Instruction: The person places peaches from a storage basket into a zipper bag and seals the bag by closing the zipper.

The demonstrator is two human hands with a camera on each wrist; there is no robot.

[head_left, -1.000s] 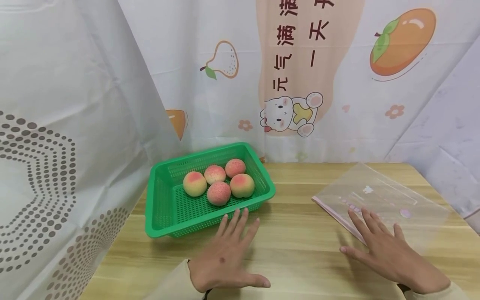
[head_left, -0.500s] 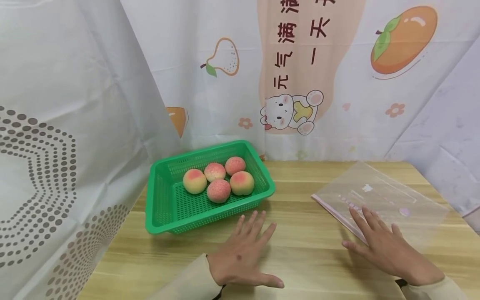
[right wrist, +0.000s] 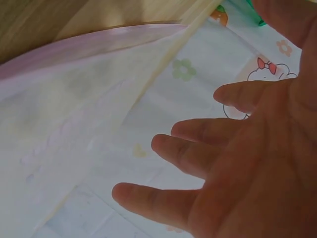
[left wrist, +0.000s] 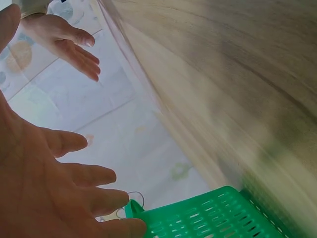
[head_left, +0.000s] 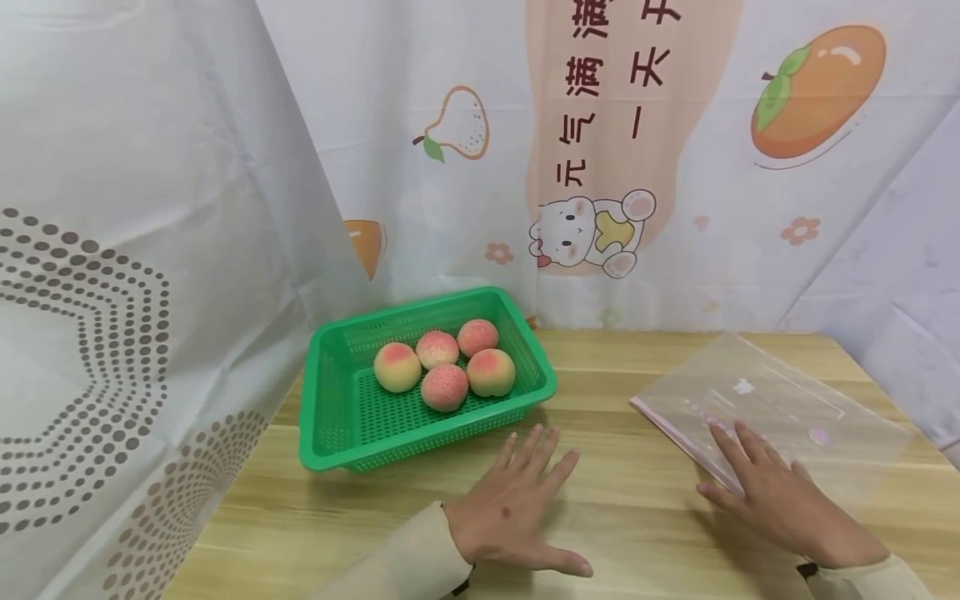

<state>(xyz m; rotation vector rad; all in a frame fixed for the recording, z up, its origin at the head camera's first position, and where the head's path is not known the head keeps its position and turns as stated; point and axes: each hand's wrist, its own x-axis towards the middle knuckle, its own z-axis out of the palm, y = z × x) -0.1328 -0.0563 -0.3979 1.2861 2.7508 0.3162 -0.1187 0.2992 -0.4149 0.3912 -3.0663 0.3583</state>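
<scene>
My left hand (head_left: 513,508) hovers palm down over the table, fingers spread, just in front of a green plastic basket (head_left: 318,400). Several peaches lie inside the basket, among them a yellowish peach (head_left: 397,367) and a pinker peach (head_left: 445,387). On the right, my right hand (head_left: 791,504) hangs with fingers extended above a clear plastic bag (head_left: 787,408) that has a pink edge strip. The left wrist view shows the bare palm (left wrist: 39,183) with the basket's side (left wrist: 198,218) beyond the fingertips. In the right wrist view, the bag (right wrist: 64,114) lies beside the open fingers. Neither hand holds anything.
A wooden tabletop (head_left: 600,467) carries the basket and the bag. Behind it hangs a white printed curtain (head_left: 450,217) with fruit and cartoon drawings. A dotted white cloth (head_left: 195,250) borders the left side.
My left hand has moved to the right, away from the basket's front rim. The right hand has barely shifted. The basket, peaches and bag stay in place; the head view has tilted slightly.
</scene>
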